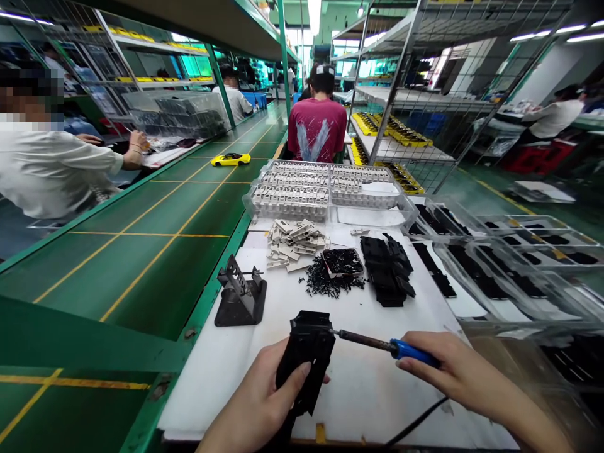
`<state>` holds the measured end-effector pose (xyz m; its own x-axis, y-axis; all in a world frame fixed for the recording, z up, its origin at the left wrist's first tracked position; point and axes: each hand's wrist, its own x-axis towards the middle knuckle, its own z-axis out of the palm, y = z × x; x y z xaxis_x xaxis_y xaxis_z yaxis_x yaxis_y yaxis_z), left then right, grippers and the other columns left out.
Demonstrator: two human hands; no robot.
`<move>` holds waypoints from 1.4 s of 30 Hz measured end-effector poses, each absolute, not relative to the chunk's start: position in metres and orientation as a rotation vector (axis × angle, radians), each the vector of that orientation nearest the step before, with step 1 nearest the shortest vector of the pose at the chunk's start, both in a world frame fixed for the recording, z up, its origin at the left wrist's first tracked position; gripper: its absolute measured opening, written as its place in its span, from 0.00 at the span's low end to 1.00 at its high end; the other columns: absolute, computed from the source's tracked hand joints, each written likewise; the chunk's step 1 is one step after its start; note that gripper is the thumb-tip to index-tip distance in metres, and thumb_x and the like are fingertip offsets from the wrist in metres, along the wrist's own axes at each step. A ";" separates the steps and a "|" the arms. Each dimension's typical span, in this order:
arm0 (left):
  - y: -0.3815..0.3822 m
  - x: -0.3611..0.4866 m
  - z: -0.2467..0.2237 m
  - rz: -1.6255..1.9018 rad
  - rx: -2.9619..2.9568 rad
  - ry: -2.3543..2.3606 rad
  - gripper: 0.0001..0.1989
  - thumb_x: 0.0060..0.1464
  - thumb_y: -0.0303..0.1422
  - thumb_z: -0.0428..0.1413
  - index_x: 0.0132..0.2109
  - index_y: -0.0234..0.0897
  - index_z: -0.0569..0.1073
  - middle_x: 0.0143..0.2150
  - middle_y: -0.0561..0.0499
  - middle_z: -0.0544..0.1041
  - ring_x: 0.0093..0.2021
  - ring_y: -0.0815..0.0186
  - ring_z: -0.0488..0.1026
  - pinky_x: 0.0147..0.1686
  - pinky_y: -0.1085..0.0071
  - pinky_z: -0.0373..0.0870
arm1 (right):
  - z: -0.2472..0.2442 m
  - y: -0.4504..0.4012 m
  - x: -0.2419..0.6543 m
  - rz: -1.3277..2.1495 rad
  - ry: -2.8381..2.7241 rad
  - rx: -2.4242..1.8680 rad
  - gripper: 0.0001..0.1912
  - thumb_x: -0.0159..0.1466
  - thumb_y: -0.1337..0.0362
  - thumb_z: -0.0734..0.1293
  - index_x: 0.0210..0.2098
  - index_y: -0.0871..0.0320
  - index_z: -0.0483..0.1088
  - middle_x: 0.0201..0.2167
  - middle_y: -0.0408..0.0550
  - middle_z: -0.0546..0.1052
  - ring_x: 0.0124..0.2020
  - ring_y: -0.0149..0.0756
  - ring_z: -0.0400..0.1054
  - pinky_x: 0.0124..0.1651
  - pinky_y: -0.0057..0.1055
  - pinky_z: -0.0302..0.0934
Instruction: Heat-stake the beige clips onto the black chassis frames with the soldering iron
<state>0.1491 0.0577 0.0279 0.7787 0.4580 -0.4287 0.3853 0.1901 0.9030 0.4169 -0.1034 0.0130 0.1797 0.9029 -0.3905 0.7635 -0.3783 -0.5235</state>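
I have the left hand (267, 384) closed around the black part (307, 346), thumb across its face and fingers behind, holding it up at a tilt over the near end of the white board (372, 396). The right hand (443, 365) is wrapped around the blue handle of the iron (377, 343), which points leftward. Its tip is right at the part's right edge, near the upper end; I can't tell from here whether the two actually touch. The cord (418, 421) runs down toward the near edge of the board.

Beyond the left hand I see the stand (240, 296), bare of the iron, at the board's left side. Farther on, dark screws lie heaped in and around a small box (345, 275), with a loose pile of pale clips (295, 242) behind and to its left. Just right of the box I find a stack of black pieces (389, 270). Clear trays (325, 204) holding rows of pale pieces stand at the far end.

On my left runs the green belt (155, 258), carrying one yellow toy car (231, 160). A co-worker in a red shirt (317, 126) sits ahead, back toward me; another, in a pale shirt (51, 167), works across the belt.
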 end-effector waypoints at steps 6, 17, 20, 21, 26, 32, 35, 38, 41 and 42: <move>0.058 0.152 0.026 0.037 1.384 0.743 0.23 0.57 0.50 0.49 0.49 0.35 0.69 0.42 0.46 0.79 0.41 0.67 0.76 0.37 0.77 0.72 | 0.019 -0.107 0.419 1.003 -1.617 -2.267 0.28 0.65 0.40 0.54 0.32 0.59 0.67 0.29 0.44 0.70 0.32 0.28 0.62 0.36 0.25 0.49; 0.060 0.154 0.028 0.013 1.356 0.721 0.24 0.57 0.49 0.51 0.49 0.34 0.68 0.42 0.44 0.80 0.41 0.66 0.76 0.36 0.77 0.72 | 0.026 -0.108 0.426 0.928 -1.605 -2.219 0.25 0.65 0.43 0.57 0.30 0.59 0.69 0.27 0.43 0.69 0.29 0.26 0.60 0.35 0.24 0.50; 0.061 0.155 0.030 -0.020 1.350 0.723 0.24 0.56 0.50 0.50 0.49 0.33 0.68 0.42 0.43 0.80 0.40 0.66 0.76 0.36 0.77 0.73 | 0.026 -0.108 0.428 0.921 -1.634 -2.223 0.24 0.65 0.44 0.58 0.30 0.59 0.68 0.27 0.43 0.69 0.29 0.26 0.60 0.35 0.24 0.50; 0.061 0.155 0.030 -0.024 1.353 0.722 0.24 0.56 0.50 0.50 0.49 0.33 0.68 0.42 0.43 0.80 0.40 0.66 0.76 0.36 0.77 0.73 | 0.026 -0.108 0.429 0.922 -1.648 -2.220 0.24 0.65 0.44 0.58 0.30 0.59 0.68 0.27 0.43 0.69 0.28 0.26 0.60 0.35 0.24 0.49; 0.060 0.154 0.027 0.004 1.354 0.716 0.23 0.57 0.49 0.51 0.48 0.34 0.69 0.42 0.45 0.80 0.40 0.67 0.76 0.36 0.77 0.73 | 0.024 -0.110 0.430 0.896 -1.684 -2.207 0.23 0.65 0.46 0.60 0.28 0.60 0.67 0.26 0.43 0.69 0.28 0.26 0.60 0.34 0.25 0.48; 0.061 0.152 0.025 -0.008 1.335 0.700 0.23 0.56 0.49 0.51 0.48 0.34 0.69 0.42 0.44 0.80 0.42 0.64 0.77 0.38 0.75 0.75 | 0.025 -0.111 0.432 0.924 -1.682 -2.231 0.23 0.65 0.45 0.59 0.30 0.59 0.67 0.27 0.42 0.69 0.29 0.26 0.60 0.35 0.24 0.48; 0.061 0.151 0.025 0.004 1.346 0.700 0.22 0.56 0.48 0.52 0.48 0.34 0.69 0.42 0.45 0.80 0.42 0.65 0.77 0.38 0.75 0.75 | 0.025 -0.110 0.431 0.921 -1.686 -2.232 0.24 0.65 0.45 0.58 0.29 0.59 0.66 0.26 0.43 0.69 0.29 0.26 0.59 0.35 0.25 0.47; 0.061 0.153 0.027 0.022 1.348 0.693 0.22 0.56 0.47 0.53 0.48 0.34 0.69 0.42 0.45 0.79 0.41 0.65 0.77 0.38 0.75 0.76 | 0.024 -0.110 0.431 0.921 -1.687 -2.225 0.24 0.65 0.45 0.58 0.28 0.60 0.65 0.26 0.43 0.68 0.28 0.26 0.59 0.34 0.25 0.46; 0.062 0.155 0.030 0.003 1.337 0.675 0.21 0.56 0.47 0.53 0.47 0.33 0.69 0.41 0.44 0.80 0.40 0.66 0.77 0.38 0.75 0.75 | 0.024 -0.112 0.432 0.923 -1.707 -2.217 0.23 0.65 0.46 0.58 0.28 0.60 0.65 0.25 0.43 0.68 0.29 0.26 0.59 0.34 0.25 0.46; 0.062 0.155 0.031 -0.004 1.335 0.669 0.21 0.56 0.47 0.53 0.46 0.33 0.69 0.41 0.44 0.80 0.40 0.66 0.77 0.37 0.76 0.75 | 0.024 -0.112 0.432 0.926 -1.714 -2.218 0.23 0.65 0.46 0.59 0.28 0.60 0.65 0.25 0.43 0.68 0.29 0.26 0.59 0.34 0.25 0.46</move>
